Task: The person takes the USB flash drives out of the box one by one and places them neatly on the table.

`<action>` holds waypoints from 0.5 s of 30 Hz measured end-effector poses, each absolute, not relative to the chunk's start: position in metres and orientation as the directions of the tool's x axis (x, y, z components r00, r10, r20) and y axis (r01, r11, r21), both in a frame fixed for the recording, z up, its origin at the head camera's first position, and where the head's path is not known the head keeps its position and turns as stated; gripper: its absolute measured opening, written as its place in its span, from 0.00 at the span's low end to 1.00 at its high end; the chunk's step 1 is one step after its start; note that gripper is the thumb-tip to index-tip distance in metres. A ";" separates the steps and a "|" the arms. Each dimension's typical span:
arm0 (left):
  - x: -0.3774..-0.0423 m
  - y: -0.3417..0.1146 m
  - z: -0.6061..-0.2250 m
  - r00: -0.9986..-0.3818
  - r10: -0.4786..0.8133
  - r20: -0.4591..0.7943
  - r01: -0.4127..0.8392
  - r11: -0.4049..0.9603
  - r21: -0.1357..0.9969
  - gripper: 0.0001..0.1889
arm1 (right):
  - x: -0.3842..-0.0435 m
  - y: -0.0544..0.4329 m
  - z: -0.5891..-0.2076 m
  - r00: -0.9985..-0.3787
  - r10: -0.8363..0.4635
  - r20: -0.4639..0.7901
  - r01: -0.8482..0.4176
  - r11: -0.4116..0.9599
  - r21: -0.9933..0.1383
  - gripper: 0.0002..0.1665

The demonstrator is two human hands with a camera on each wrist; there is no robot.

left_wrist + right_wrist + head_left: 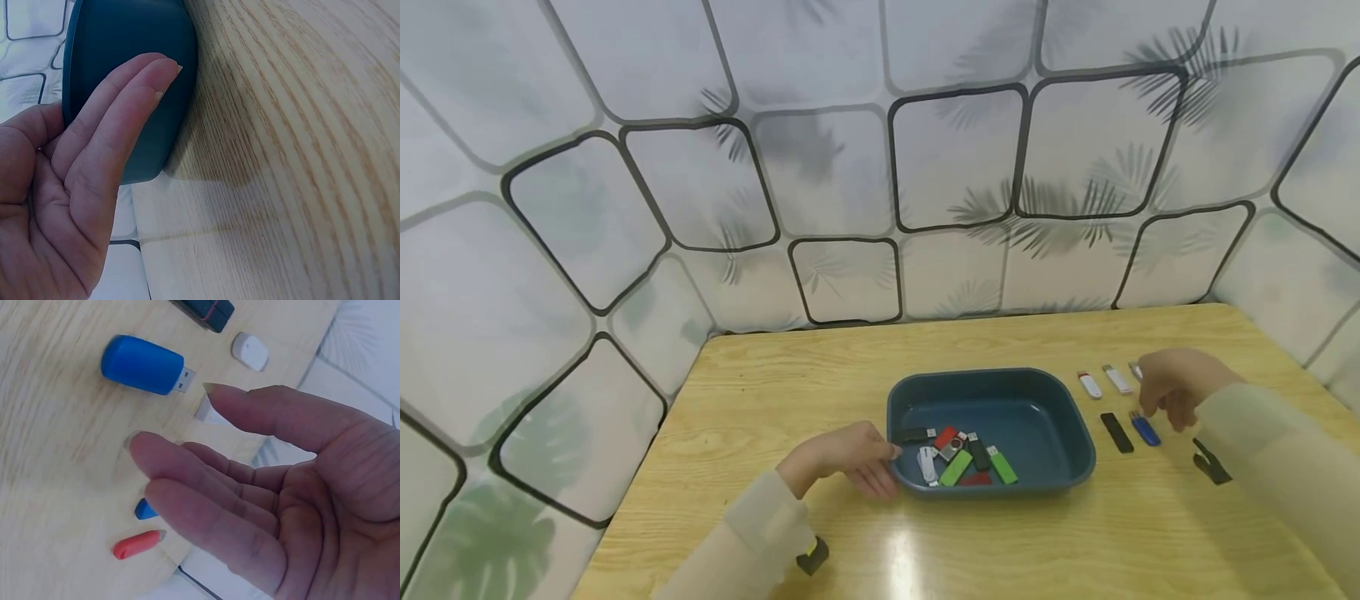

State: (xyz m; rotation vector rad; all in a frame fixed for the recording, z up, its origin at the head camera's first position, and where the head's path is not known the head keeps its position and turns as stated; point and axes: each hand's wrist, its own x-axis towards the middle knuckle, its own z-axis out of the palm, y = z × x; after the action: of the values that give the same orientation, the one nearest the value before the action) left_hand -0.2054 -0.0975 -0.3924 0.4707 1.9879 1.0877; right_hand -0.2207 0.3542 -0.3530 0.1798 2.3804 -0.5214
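Observation:
My left hand (846, 457) holds the left wall of a dark teal plastic bin (1037, 437), the thumb over the rim and the fingers along the outside. Several USB sticks lie in the bin, among them a green USB stick (956, 468) and a white USB stick (927, 465). On the right, my right hand (1180, 387) hovers over the table beside a blue USB stick (142, 364). Its fingers are loosely bent and apart from the thumb, with nothing between them. A black USB stick (1117, 432) lies left of the blue one.
Behind these lie a white USB stick with a red end (1089, 385) and another white USB stick (1117, 379). A red USB stick (139, 544) and a second blue USB stick (145, 509) show past the right fingers. Patterned fabric walls (842, 183) enclose the wooden table (790, 383).

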 end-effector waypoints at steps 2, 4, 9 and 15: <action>-0.206 -0.097 -0.392 -0.607 0.637 -0.475 -0.053 0.564 0.824 0.19 | -0.220 0.354 -0.350 -0.758 -0.028 -0.651 0.254 0.907 -0.335 0.26; -0.206 -0.097 -0.391 -0.608 0.634 -0.478 -0.056 0.566 0.822 0.19 | -0.219 0.352 -0.346 -0.764 -0.042 -0.644 0.222 0.920 -0.324 0.22; -0.206 -0.096 -0.389 -0.612 0.621 -0.490 -0.063 0.579 0.813 0.19 | -0.222 0.340 -0.335 -0.786 -0.066 -0.615 0.128 0.955 -0.266 0.12; -0.206 -0.096 -0.389 -0.609 0.621 -0.494 -0.067 0.579 0.812 0.19 | -0.222 0.318 -0.322 -0.787 -0.090 -0.611 0.073 0.969 -0.237 0.08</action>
State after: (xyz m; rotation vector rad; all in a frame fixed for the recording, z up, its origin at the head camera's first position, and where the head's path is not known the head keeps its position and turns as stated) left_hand -0.2057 -0.0961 -0.3891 0.4416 1.9941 1.0693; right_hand -0.2223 0.3181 -0.3220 -0.0118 2.4547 -0.3276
